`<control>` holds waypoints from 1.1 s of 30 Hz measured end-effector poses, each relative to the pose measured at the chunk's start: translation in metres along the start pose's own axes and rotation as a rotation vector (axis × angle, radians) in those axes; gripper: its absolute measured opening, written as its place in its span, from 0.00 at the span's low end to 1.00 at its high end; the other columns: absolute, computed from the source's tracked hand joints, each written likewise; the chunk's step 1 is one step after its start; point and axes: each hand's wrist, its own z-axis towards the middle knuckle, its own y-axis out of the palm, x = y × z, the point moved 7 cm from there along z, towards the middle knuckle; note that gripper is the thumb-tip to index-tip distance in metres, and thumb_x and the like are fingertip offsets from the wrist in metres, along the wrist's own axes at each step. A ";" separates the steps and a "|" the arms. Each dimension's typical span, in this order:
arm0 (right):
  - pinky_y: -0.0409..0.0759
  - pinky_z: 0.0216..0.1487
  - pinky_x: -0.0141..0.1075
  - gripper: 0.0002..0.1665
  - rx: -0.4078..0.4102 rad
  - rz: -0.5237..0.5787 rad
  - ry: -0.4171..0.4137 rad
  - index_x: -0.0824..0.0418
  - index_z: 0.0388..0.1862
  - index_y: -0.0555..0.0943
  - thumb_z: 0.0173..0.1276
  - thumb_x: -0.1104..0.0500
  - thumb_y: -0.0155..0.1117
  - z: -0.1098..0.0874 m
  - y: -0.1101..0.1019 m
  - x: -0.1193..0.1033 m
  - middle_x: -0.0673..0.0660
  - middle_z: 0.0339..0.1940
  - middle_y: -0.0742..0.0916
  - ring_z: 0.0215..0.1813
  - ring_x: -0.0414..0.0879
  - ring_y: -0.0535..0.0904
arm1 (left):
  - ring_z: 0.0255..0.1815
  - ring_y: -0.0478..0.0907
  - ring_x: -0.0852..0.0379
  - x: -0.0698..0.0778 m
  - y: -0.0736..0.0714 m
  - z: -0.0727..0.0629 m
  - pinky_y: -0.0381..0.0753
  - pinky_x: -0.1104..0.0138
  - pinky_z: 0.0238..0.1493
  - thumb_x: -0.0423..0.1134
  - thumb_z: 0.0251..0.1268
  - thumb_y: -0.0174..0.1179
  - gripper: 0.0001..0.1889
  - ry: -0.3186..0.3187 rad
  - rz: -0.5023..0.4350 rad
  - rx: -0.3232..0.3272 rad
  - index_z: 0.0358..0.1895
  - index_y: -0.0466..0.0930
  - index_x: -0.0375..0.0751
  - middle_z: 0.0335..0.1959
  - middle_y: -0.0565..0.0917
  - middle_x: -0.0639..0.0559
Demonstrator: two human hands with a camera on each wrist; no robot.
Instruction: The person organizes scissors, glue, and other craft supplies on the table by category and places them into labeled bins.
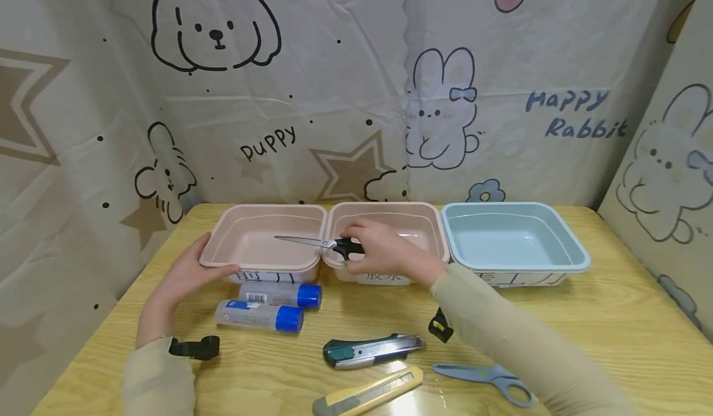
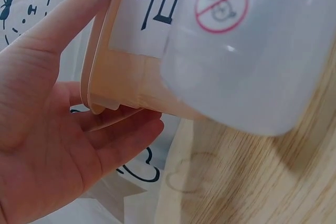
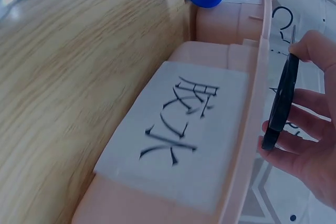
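My right hand [image 1: 381, 252] holds a pair of scissors [image 1: 346, 247] by the black handles, above the middle pink bin [image 1: 387, 209]. Their metal blades point left, over the left pink bin [image 1: 267, 210]. In the right wrist view the black handle [image 3: 282, 100] sits between thumb and fingers, just beyond the bin's rim. My left hand [image 1: 186, 277] grips the left pink bin by its near left corner. Seen from the left wrist, the thumb lies along the rim and the fingers [image 2: 123, 129] reach round the side. Both pink bins carry handwritten paper labels.
A light blue bin [image 1: 515, 268] stands at the right of the row. In front lie two blue-capped glue bottles [image 1: 259, 315], a green-black utility knife [image 1: 370, 350], a yellow utility knife [image 1: 370, 392] and blue scissors [image 1: 484, 376]. A printed curtain [image 1: 312, 82] hangs behind the table.
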 end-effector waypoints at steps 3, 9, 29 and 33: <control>0.75 0.45 0.29 0.26 0.007 -0.023 -0.025 0.59 0.50 0.77 0.52 0.51 0.64 0.012 0.004 -0.006 0.51 0.47 0.79 0.42 0.40 0.73 | 0.64 0.55 0.31 -0.001 0.000 0.000 0.57 0.37 0.58 0.59 0.48 0.64 0.58 -0.005 -0.003 0.005 0.72 0.34 0.37 0.68 0.53 0.29; 0.75 0.49 0.33 0.26 -0.009 -0.060 -0.043 0.61 0.51 0.78 0.54 0.50 0.63 0.034 0.012 -0.017 0.53 0.47 0.81 0.44 0.42 0.74 | 0.63 0.55 0.31 -0.001 -0.003 -0.003 0.57 0.36 0.58 0.59 0.49 0.63 0.57 0.000 0.001 0.007 0.72 0.34 0.37 0.68 0.53 0.29; 0.71 0.58 0.33 0.27 -0.043 -0.040 0.015 0.59 0.57 0.76 0.60 0.49 0.61 0.091 0.037 -0.039 0.55 0.58 0.77 0.55 0.46 0.74 | 0.62 0.58 0.32 -0.003 0.000 0.001 0.58 0.37 0.58 0.58 0.49 0.64 0.57 0.002 -0.008 0.002 0.72 0.34 0.37 0.67 0.54 0.28; 0.72 0.56 0.31 0.26 -0.047 -0.042 0.024 0.59 0.56 0.76 0.60 0.49 0.61 0.096 0.040 -0.039 0.55 0.55 0.79 0.51 0.44 0.75 | 0.62 0.58 0.32 -0.003 0.001 0.002 0.59 0.37 0.57 0.58 0.49 0.64 0.57 0.005 -0.013 0.005 0.72 0.34 0.37 0.66 0.55 0.28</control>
